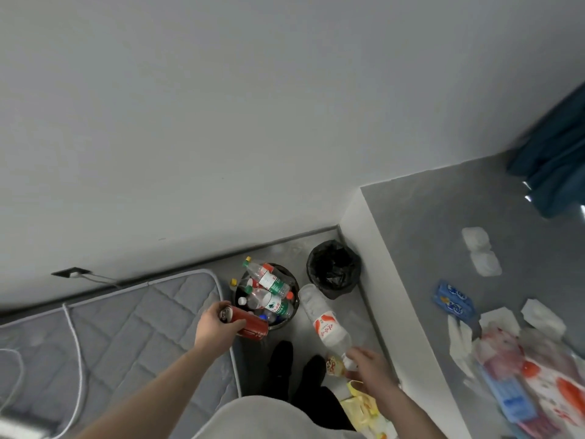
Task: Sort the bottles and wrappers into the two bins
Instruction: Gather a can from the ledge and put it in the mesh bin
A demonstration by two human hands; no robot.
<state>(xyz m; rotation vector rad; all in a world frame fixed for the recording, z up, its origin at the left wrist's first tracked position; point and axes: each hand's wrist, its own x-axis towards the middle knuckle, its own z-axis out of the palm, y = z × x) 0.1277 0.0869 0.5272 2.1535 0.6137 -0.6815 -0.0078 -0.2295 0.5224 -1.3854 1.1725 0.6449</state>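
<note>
Left hand [217, 327]: fingers curled round a red can [245, 323], gripping its upper body; the can lies nearly level, its top toward the mattress [126, 327], its base just at the rim of the bottle bin [292, 313].
Reason for hold, left: judged as a carry toward the bottle bin, the can brought close to the rim so it can drop onto the pile.
Right hand [368, 367]: fingers pinching the neck end of a clear plastic bottle [323, 321]; a small printed wrapper [335, 365] sits at the same fingers, whether gripped or merely behind them cannot be told.
Reason for hold, right: the neck grip lets the long body point toward the bins; its base reaches between the two bins.
Clear plastic bottle, appearance: transparent, apparently empty, white label with red-orange print, tilted with base away from the person.
Bottle bin, contents: heaped above the rim with clear bottles bearing red, white and green labels and green, yellow, white caps.
Lined bin [334, 269]: black liner, just beside the bottle bin in the corner; contents not discernible.
Table [427, 248]: grey top, carries blue packets, white tissues and red-printed wrappers awaiting sorting.
Yellow wrapper [364, 403]: below the right forearm, near the table edge.
</note>
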